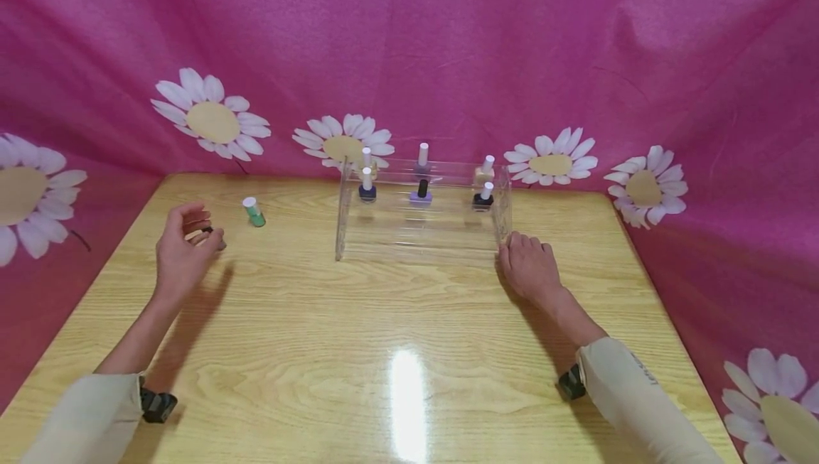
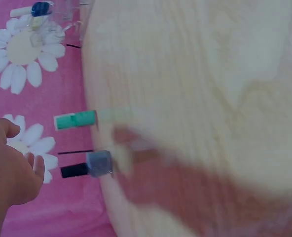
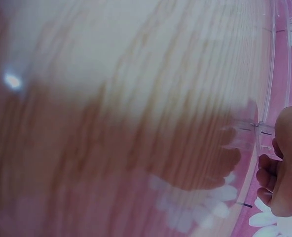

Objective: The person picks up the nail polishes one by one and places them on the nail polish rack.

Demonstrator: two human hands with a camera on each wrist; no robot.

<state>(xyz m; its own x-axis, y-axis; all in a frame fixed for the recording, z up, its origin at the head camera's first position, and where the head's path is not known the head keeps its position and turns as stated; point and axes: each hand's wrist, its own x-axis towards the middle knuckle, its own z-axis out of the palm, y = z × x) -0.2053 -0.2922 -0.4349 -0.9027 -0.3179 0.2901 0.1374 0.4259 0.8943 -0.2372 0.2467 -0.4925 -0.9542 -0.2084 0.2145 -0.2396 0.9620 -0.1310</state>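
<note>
My left hand is at the left of the table, fingers loosely bent around the near side of a grey nail polish bottle with a black cap. In the left wrist view a gap shows between fingertips and bottle, which stands upright. A green nail polish bottle with a white cap stands just beyond. At the front right corner of a clear acrylic rack, my right hand grips the edge with curled fingers. The rack's upper tiers hold several bottles, among them a lavender one with a black cap.
On the same tier stand a navy bottle and a black bottle, both white-capped. Behind the wooden table hangs a pink cloth with large daisies, which also runs along both sides.
</note>
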